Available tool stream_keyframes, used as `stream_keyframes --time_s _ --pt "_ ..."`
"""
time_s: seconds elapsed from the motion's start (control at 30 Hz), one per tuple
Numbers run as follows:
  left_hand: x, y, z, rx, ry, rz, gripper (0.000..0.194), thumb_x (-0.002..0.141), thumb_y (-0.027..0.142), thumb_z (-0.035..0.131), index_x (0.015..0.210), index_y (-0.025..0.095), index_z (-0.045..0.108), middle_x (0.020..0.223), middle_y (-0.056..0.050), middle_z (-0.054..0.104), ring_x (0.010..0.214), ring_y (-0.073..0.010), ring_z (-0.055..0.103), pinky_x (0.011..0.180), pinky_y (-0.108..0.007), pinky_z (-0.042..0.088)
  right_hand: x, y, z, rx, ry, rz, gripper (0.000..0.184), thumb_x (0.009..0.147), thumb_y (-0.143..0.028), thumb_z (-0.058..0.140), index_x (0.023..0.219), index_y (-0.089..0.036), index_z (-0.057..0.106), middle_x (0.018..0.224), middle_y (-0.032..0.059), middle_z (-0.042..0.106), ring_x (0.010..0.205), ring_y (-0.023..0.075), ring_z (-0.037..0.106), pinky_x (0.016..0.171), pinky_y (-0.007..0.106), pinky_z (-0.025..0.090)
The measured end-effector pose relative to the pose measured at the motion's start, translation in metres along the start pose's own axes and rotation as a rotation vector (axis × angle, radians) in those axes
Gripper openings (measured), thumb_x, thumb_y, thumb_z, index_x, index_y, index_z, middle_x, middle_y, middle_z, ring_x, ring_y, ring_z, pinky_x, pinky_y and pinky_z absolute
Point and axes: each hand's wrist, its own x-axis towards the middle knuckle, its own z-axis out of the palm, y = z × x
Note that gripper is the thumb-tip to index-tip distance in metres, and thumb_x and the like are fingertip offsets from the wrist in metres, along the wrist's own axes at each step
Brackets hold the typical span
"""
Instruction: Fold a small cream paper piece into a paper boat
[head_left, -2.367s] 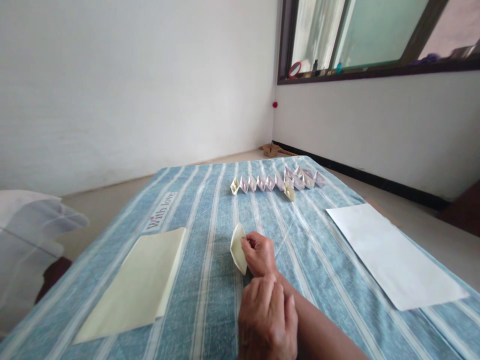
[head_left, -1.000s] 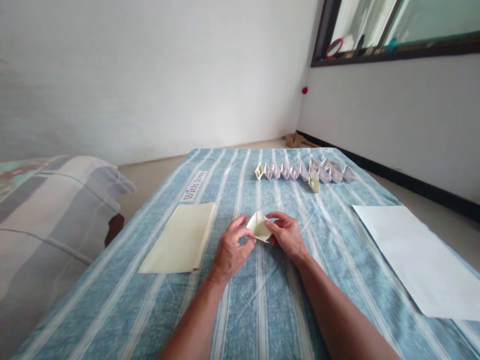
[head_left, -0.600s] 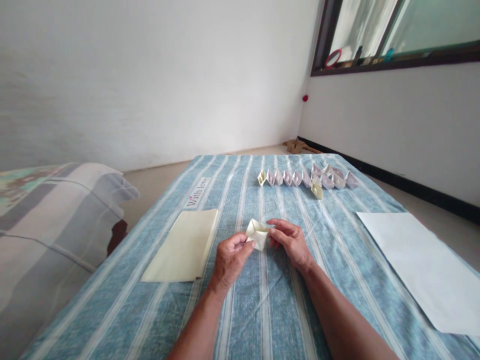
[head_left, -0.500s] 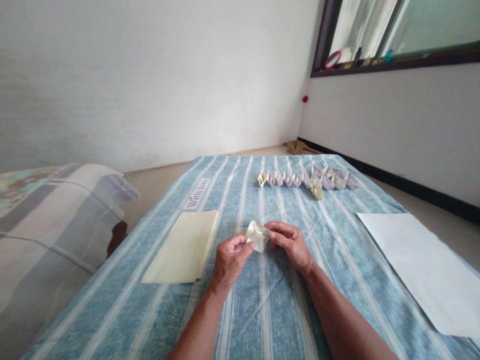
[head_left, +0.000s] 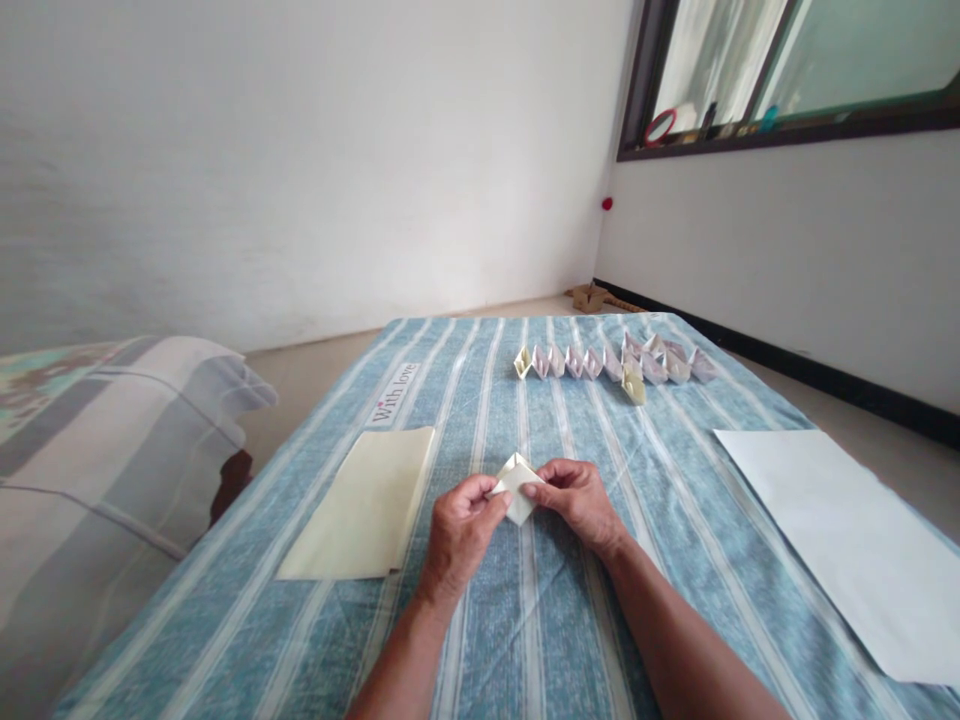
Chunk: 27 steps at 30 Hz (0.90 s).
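Observation:
A small piece of folded cream paper (head_left: 517, 488) sits between my hands, just above the cloth, in a flattened diamond shape. My left hand (head_left: 459, 530) pinches its left corner between thumb and fingers. My right hand (head_left: 574, 498) grips its right side with thumb and forefinger. Ahead lies a long row of small folded paper boats (head_left: 607, 362), mostly pale lilac-white. One cream boat (head_left: 634, 388) stands just in front of that row.
A folded cream paper sheet (head_left: 367, 505) lies left of my hands, and a large white sheet (head_left: 832, 540) lies right. Both rest on a blue striped cloth (head_left: 480, 640) with a "With love" label (head_left: 395, 392). A grey striped cushion (head_left: 112, 450) sits beyond the left edge.
The cream paper has gone from an open, boat-like form to a flatter diamond between my hands. My hands have come closer together, and the view has swung slightly since the earliest frame.

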Motion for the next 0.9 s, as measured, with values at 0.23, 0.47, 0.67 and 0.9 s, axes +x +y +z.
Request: stream_keyframes --time_s 0.23,0.47,0.67,0.9 --pt "0.003 -0.009 0.002 -0.086 0.033 0.013 0.024 0.067 0.032 0.071 0.085 0.018 0.066 0.075 -0.001 0.073 0.07 -0.0187 0.068 0.065 -0.025 0.052 0.0 -0.002 0.002 -0.028 0.007 -0.003 0.031 0.056 -0.04 0.084 0.055 -0.017 0.062 0.051 -0.0031 0.058 0.046 0.0089 0.046 0.048 0.023 0.035" --pt "0.003 -0.014 0.002 -0.1 0.028 -0.041 0.054 0.069 0.035 0.072 0.118 0.014 0.061 0.085 -0.006 0.077 0.073 -0.0213 0.071 0.07 -0.029 0.055 0.002 -0.004 0.003 -0.003 -0.013 -0.011 0.035 0.055 -0.04 0.085 0.057 -0.019 0.057 0.05 -0.0051 0.055 0.045 0.0083 0.044 0.047 0.022 0.035" --pt "0.003 -0.015 0.002 -0.116 0.027 -0.063 0.056 0.07 0.034 0.071 0.119 0.012 0.06 0.087 -0.007 0.077 0.075 -0.0211 0.071 0.072 -0.029 0.055 0.002 -0.004 0.004 0.045 -0.045 -0.016 0.039 0.056 -0.04 0.086 0.063 -0.019 0.054 0.052 -0.0061 0.055 0.046 0.008 0.045 0.047 0.021 0.035" --pt "0.003 -0.014 0.002 -0.129 0.04 -0.071 0.055 0.069 0.035 0.072 0.118 0.012 0.061 0.086 -0.007 0.077 0.074 -0.0211 0.071 0.07 -0.028 0.055 0.001 -0.004 0.003 0.098 -0.062 -0.014 0.04 0.057 -0.036 0.087 0.072 -0.019 0.055 0.053 -0.0069 0.056 0.046 0.0075 0.045 0.047 0.02 0.036"
